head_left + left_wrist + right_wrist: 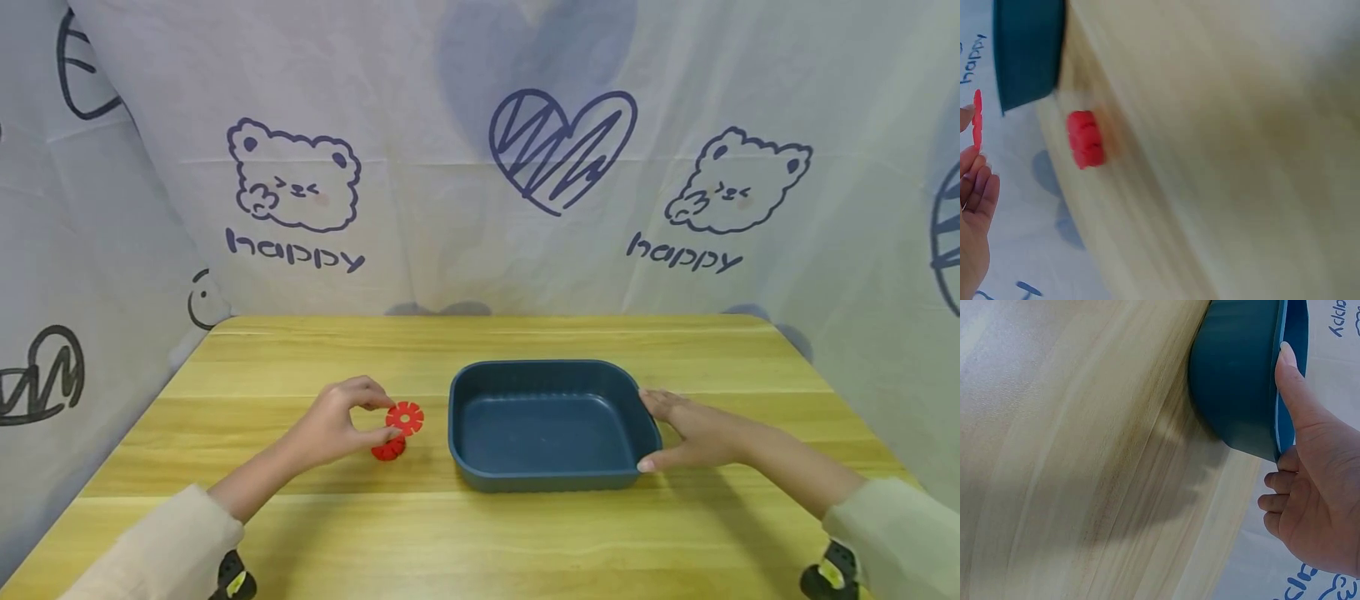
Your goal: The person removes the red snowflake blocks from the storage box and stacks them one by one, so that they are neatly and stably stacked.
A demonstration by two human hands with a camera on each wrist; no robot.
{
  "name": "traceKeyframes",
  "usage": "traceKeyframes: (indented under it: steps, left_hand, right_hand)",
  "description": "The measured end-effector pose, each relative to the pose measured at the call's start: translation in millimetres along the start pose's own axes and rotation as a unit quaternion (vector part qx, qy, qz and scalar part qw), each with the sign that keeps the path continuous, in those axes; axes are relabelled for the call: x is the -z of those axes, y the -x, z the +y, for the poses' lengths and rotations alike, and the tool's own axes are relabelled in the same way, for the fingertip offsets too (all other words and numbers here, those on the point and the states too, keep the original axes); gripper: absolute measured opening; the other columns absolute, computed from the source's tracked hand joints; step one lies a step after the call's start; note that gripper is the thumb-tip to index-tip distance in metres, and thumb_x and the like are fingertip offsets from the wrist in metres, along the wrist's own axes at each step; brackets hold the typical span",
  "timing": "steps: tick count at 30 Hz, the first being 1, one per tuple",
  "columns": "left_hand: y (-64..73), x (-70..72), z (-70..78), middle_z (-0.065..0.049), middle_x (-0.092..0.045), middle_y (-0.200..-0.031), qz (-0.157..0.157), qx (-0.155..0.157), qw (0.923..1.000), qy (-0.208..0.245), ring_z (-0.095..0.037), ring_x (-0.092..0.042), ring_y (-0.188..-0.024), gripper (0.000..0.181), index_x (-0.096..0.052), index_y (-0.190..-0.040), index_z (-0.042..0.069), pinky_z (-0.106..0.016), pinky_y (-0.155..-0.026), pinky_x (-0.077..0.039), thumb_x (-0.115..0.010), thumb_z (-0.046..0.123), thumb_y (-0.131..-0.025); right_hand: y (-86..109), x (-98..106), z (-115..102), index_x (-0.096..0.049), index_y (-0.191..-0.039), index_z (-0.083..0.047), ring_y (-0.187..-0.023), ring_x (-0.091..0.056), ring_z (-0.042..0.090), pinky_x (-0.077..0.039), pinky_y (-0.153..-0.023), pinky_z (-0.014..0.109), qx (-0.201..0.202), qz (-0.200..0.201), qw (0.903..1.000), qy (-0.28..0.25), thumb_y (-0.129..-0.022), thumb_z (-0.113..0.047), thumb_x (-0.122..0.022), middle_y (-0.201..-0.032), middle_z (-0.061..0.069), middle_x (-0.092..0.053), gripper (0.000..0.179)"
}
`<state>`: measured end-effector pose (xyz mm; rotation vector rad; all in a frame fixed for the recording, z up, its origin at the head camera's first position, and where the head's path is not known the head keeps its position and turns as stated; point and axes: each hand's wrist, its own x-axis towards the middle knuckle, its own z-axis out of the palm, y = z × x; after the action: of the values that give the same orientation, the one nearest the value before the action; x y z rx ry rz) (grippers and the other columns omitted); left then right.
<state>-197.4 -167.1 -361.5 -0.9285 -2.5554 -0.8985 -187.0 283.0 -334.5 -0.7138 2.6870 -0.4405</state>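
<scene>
Between thumb and forefinger, my left hand [333, 427] pinches a red notched disc [415, 417], holding it upright above the table. Just below it lies a small stack of red discs [388, 451], which the left wrist view shows as a thick red bundle [1085, 139]; their number cannot be told. A dark blue rectangular tub [543, 482] stands to the right of the discs, with nothing inside. At the tub's right end, my right hand [697, 432] holds the rim; in the right wrist view the thumb [1300, 400] lies over the edge and the fingers are curled.
The tub and discs stand on a wooden table [330, 542]. A pale printed cloth [420, 225] hangs behind the table and along its sides.
</scene>
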Motion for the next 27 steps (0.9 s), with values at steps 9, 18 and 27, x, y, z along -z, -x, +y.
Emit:
traceKeyframes:
  steps: [9, 18, 27]
  left_hand:
    - [22.6, -9.1, -17.3, -0.004, -0.064, -0.087, 0.024, 0.037, 0.9990, -0.006, -0.026, -0.065, -0.081, 0.022, -0.070, -0.088, 0.001, -0.036, -0.072, -0.056, -0.079, 0.010, -0.070]
    - [35.6, -24.4, -24.6, -0.003, -0.064, -0.086, 0.048, 0.071, 0.9962, -0.017, -0.021, -0.061, -0.079, 0.021, -0.071, -0.087, 0.001, -0.034, -0.068, -0.054, -0.079, 0.007, -0.069]
    - [40.3, -35.1, -30.8, -0.004, -0.065, -0.085, 0.060, 0.089, 0.9940, -0.017, -0.019, -0.061, -0.078, 0.019, -0.070, -0.085, 0.000, -0.030, -0.068, -0.055, -0.079, 0.006, -0.069]
  right_hand:
    - [-1.1, -2.9, 1.9, -0.020, -0.139, 0.018, -0.132, -0.016, 0.056, -0.020, -0.104, 0.066, 0.003, 0.002, 1.0000, -0.001, -0.077, -0.053, -0.067, -0.145, 0.038, -0.018, 0.105]
    - [-1.5, -3.8, 2.9, -0.020, -0.139, 0.018, -0.132, -0.015, 0.056, -0.019, -0.104, 0.067, 0.003, 0.001, 1.0000, -0.003, -0.078, -0.051, -0.068, -0.145, 0.038, -0.018, 0.103]
    - [-0.8, -2.4, 1.3, -0.021, -0.138, 0.018, -0.132, -0.017, 0.056, -0.021, -0.104, 0.066, 0.006, 0.007, 1.0000, 0.001, -0.077, -0.051, -0.068, -0.144, 0.038, -0.019, 0.104]
